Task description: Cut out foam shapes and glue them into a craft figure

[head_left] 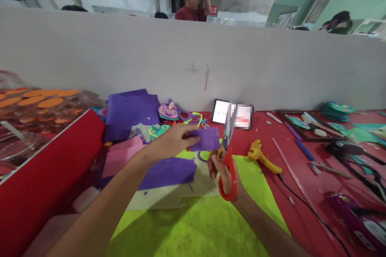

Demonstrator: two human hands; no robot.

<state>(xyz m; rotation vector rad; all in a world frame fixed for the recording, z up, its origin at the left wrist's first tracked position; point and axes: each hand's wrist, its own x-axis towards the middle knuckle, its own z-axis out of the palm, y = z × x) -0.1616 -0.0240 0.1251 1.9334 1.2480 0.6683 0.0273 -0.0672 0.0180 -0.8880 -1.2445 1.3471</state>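
My left hand [177,139] pinches a small rectangle of purple felt [208,139] and holds it above the work surface. Close by on its right, my right hand [223,168] is closed around red-handled scissors [228,160], whose blades point up and away from me. Between the blades and the felt's right edge a narrow gap seems to show. Beneath both hands lie a larger purple felt piece [169,174] and a yellow-green sheet [187,229]. A yellow ring-shaped piece [204,155] is partly hidden behind my right hand.
A yellow glue gun [263,158] with a black cord lies on the right. Purple felt sheets [131,114] and pink felt [122,156] are at the left, beside a red panel [60,176]. A lit phone-like screen [220,111] leans against the white partition [135,56]. A person [194,2] is beyond it.
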